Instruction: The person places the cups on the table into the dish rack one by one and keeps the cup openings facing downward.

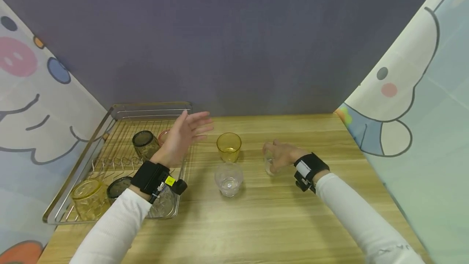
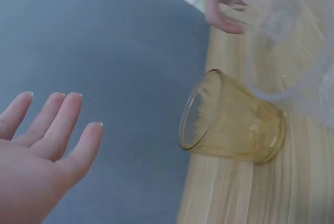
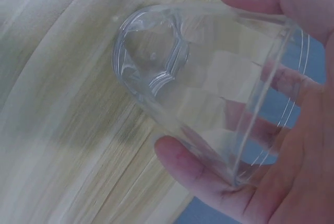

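My right hand (image 1: 283, 156) grips a clear drinking glass (image 3: 209, 72) by its upper part, fingers and thumb spread around the wall below the rim. In the right wrist view the base of this glass is close over the wooden table. With its fingers stretched out, my left hand (image 1: 183, 137) holds nothing and hovers over the right side of the wire rack. Between the hands stand a yellow glass (image 1: 229, 150) and, nearer to me, a second clear glass (image 1: 229, 180), both with their mouths up.
The wire dish rack (image 1: 82, 144) at the left bears several glasses: a dark one (image 1: 146, 146) at the back, a yellow one (image 1: 89, 201) at the front, and others partly hidden by my left arm. A grey wall (image 1: 256, 52) closes off the table's (image 1: 249, 231) back edge.
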Demonstrator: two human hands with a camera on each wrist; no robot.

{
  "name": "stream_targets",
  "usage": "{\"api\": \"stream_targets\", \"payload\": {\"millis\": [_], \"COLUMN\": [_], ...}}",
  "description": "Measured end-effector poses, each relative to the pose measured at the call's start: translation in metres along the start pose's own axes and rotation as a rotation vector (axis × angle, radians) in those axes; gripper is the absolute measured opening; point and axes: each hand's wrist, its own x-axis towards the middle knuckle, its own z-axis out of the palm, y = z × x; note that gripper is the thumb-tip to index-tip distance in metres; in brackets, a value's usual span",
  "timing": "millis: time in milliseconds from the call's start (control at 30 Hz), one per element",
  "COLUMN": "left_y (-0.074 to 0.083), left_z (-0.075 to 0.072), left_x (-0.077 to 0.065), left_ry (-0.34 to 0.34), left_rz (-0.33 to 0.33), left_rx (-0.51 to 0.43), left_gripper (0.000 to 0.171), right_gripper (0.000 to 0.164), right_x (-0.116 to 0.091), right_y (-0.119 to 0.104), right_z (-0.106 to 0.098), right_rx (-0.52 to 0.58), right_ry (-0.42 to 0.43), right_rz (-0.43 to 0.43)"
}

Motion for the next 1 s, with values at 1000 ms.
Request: {"api": "stream_targets", "payload": {"millis": [1000], "left_y": [0.083], "left_z": [-0.040], "left_x": [0.003], "left_ry": [0.064], "left_rz": [0.268], "left_rx": [0.242], "left_gripper": [0.061], "right_gripper": [0.072], "right_x": [-0.008], "right_y": [0.003], "right_z": [-0.053], "right_rx": [0.283], "right_ry": [0.188], "right_rz": [-0.208]}}
